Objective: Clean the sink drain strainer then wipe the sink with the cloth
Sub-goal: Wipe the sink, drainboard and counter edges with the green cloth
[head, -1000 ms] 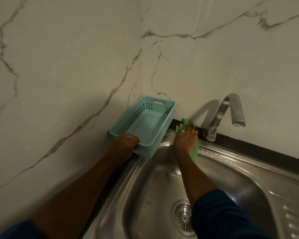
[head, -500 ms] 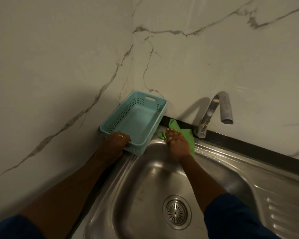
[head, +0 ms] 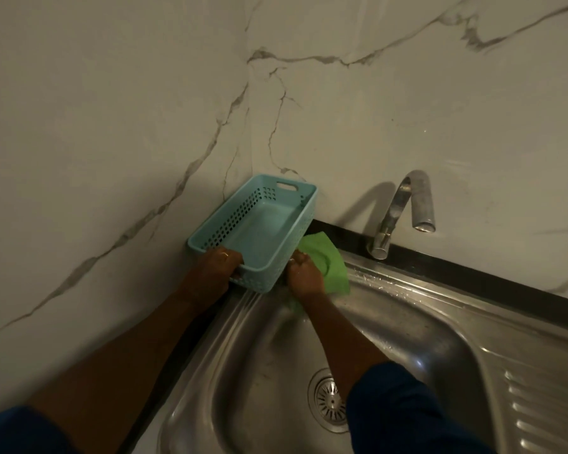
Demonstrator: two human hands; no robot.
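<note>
Both hands work at the far left corner of the sink. Left hand [head: 217, 269] grips the near rim of a pale blue plastic basket [head: 259, 227], fingers curled over the edge and thumb side outside, with the basket tipped up so that its far end leans toward the marble wall [head: 112, 126]. Right hand [head: 304, 275] is closed on a bright green cloth [head: 328, 260], pressing it against the sink's rim just beside the basket's right wall.

Compared with a second ago, the cloth hand has slid leftward from near the tap [head: 404, 211] to the spot by the basket, and its fingers have gone from spread flat to bunched. This suggests the wiping stage is under way, with the ledge beneath the lifted basket now being reached (the strainer part appears to be behind them).

Drain strainer [head: 325, 399] sits seated in the basin floor at the near side, a round metal disc with radial slots, partly hidden by the right arm's dark blue sleeve [head: 407, 411]. Sink [head: 440, 322] itself is brushed stainless steel, smoothly curved, with wet streaks along the far rim and pressed ridges on the draining board at right. Perforated sides and a handle slot mark the basket. Tap is a short curved chrome spout, standing on a dark strip below white, grey-veined marble.
</note>
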